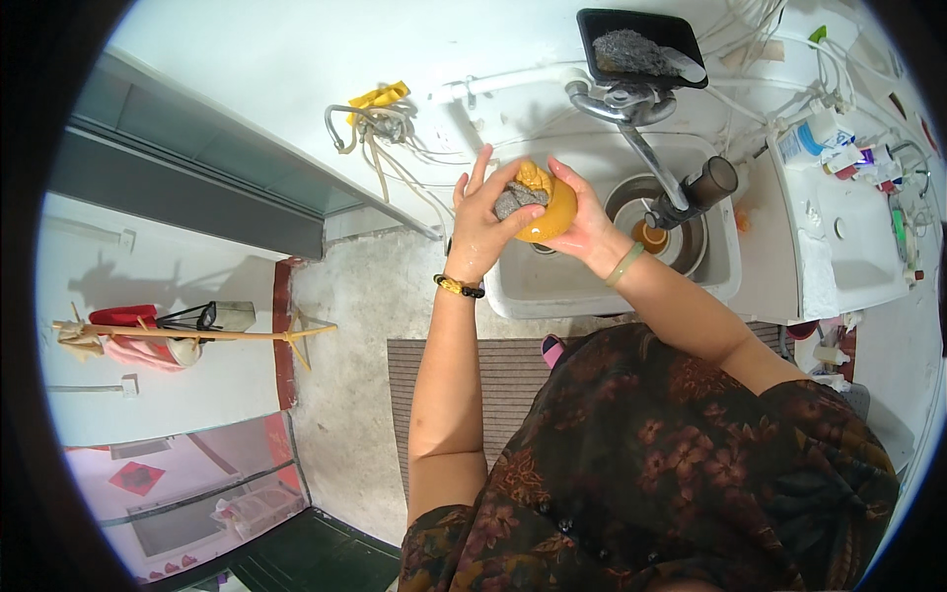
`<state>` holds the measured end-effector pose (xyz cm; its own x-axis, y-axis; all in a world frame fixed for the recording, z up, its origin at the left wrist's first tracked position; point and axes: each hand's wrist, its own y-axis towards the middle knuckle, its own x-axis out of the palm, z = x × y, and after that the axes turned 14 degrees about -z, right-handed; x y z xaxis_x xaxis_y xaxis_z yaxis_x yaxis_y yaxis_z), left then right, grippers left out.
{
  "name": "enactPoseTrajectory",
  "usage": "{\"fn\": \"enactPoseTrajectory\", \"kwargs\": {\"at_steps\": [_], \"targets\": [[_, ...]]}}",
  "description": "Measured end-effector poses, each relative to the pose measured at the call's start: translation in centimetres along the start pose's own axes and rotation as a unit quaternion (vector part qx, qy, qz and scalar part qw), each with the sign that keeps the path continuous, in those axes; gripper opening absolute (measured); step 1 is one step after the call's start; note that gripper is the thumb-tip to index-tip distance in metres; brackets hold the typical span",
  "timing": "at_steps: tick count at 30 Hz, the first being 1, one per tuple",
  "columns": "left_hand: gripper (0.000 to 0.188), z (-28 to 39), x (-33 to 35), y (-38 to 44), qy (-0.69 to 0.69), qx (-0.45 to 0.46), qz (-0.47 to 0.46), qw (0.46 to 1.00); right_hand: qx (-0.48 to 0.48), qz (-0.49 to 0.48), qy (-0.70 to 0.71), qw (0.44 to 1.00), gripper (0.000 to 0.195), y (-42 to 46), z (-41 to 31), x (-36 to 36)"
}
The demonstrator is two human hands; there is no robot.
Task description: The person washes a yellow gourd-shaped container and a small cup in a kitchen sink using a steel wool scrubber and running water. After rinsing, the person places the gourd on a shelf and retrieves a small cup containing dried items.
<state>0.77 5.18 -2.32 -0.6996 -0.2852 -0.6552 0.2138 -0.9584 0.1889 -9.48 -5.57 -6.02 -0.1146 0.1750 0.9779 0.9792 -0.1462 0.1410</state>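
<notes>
Above the left part of a white sink (503,288), my right hand (590,222) holds a glossy mustard-yellow ornament (558,213) with a rounded body and a moulded figure on top. My left hand (477,226) presses a grey steel-wool scourer (518,198) against the ornament's near left side, thumb across its front. Both hands look wet. The ornament's underside is hidden by my right palm. Inside the sink stands a stainless-steel bowl (699,255), with something orange-brown (649,235) within it. A chrome tap (651,166) with a dark cylindrical attachment (695,192) hangs over the bowl.
A black tray (640,55) with more steel wool sits above the tap. Hoses and a small tap (381,126) with a yellow cloth are on the wall at left. A second white basin (851,237) with bottles stands at right. A striped mat (436,370) covers the floor.
</notes>
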Motion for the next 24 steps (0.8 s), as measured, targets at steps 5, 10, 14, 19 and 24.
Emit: {"fn": "enactPoseTrajectory", "kwargs": {"at_steps": [5,10,14,19,24], "targets": [[0.038,1.3,0.7,0.7,-0.209,-0.049,0.075,0.974,0.01,0.027,-0.02,0.999,0.032,0.1,0.0,-0.4],[0.026,1.6,0.8,1.6,-0.312,-0.131,0.058,0.939,0.017,0.008,0.026,0.999,0.028,-0.2,0.3,-1.3],[0.024,0.1,0.6,1.0,-0.407,-0.075,0.001,0.91,0.016,0.035,0.006,0.999,0.026,-0.5,0.3,-0.7],[0.03,-0.2,0.3,0.3,-0.352,-0.046,-0.065,0.933,0.015,0.046,-0.002,0.999,0.03,-1.0,0.0,-1.8],[0.034,-0.5,2.3,0.7,-0.457,-0.052,0.084,0.884,0.054,0.007,0.013,0.998,0.038,-0.6,-0.3,-0.9]]}}
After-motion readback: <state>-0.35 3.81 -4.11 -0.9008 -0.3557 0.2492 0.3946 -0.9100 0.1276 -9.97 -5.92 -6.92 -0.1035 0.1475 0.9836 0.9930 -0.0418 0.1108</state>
